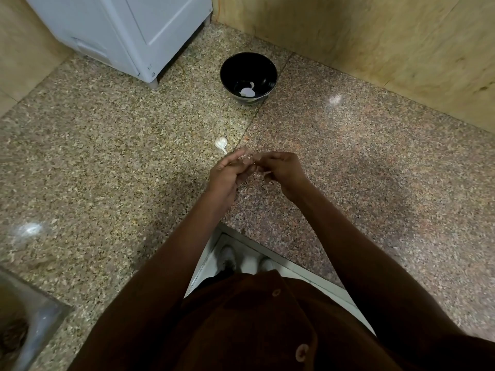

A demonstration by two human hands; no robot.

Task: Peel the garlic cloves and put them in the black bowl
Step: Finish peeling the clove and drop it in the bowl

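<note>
The garlic clove (249,158) I am peeling sits where my two sets of fingertips meet, the left hand (229,174) pinching it with the forefinger stretched along it and the right hand (281,168) curled in to pick at its skin, though it is too small to see how much skin is off. I judge it best to keep the left pinch steady, let the right fingers draw the skin away in small pulls above the surface (107,145), then carry it straight ahead beyond my fingers, past the garlic bulb (221,143), to the black bowl (230,62).
</note>
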